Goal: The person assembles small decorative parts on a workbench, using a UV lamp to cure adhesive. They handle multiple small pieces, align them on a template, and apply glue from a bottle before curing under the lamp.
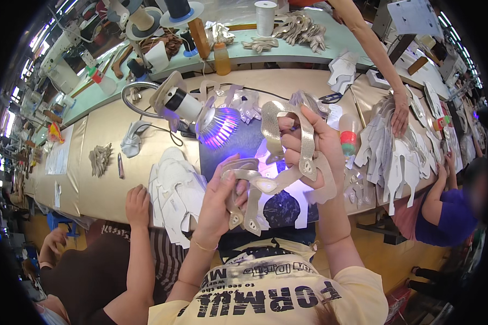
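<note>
In my left hand [218, 199], closed fingers pinch curved, pale metallic cut pieces that look like shoe-upper straps; their lower ends hang down with small pale patches on them. My right hand [315, 142] is raised higher and closed on a shiny gold strap piece [272, 130] of the same kind, with loops draped over the fingers. Between the hands, a pointed piece tip [265, 185] carries a pale patch. Beneath them lie white sheets and a dark mat [282, 208], lit by a purple-glowing gooseneck lamp [219, 127] just beyond my left hand.
A stack of white cut pieces [173, 189] lies left of my left hand. A red-and-green-capped bottle [348, 135] stands beside my right hand. Another person's hand [400, 114] reaches onto stacked pieces [382, 146] at right. A co-worker's arm [138, 216] rests at left. Thread spools [265, 19] stand behind.
</note>
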### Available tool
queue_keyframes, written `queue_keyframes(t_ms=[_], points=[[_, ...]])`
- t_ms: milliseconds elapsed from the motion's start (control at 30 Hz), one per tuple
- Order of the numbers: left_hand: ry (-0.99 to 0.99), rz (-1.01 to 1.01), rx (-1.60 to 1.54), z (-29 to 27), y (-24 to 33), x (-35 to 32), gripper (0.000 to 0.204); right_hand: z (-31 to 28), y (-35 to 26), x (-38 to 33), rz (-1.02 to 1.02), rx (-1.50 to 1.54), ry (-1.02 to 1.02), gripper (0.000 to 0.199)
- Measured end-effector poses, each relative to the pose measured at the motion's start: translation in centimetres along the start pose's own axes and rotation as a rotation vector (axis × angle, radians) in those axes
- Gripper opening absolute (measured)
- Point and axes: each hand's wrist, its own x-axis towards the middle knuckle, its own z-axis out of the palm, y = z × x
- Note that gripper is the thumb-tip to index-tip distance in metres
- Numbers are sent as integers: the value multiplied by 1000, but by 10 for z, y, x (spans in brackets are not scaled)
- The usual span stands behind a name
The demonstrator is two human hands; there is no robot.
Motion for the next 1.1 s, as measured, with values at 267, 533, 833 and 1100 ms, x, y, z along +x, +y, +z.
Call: queue_keyframes(t_ms=[267, 533, 833, 1100], points=[[-187, 12, 292, 14, -14, -2, 48, 4, 8, 2, -88, 124, 19, 35], [-79, 15, 410, 2, -5, -9, 44, 7, 10, 2, -159, 89, 81, 32], [624, 479, 720, -133, 108, -52, 17, 5, 8, 5, -94, 52, 76, 35], [1140, 786, 826, -220, 175, -45, 18, 10, 14, 11, -119, 30, 145, 37]])
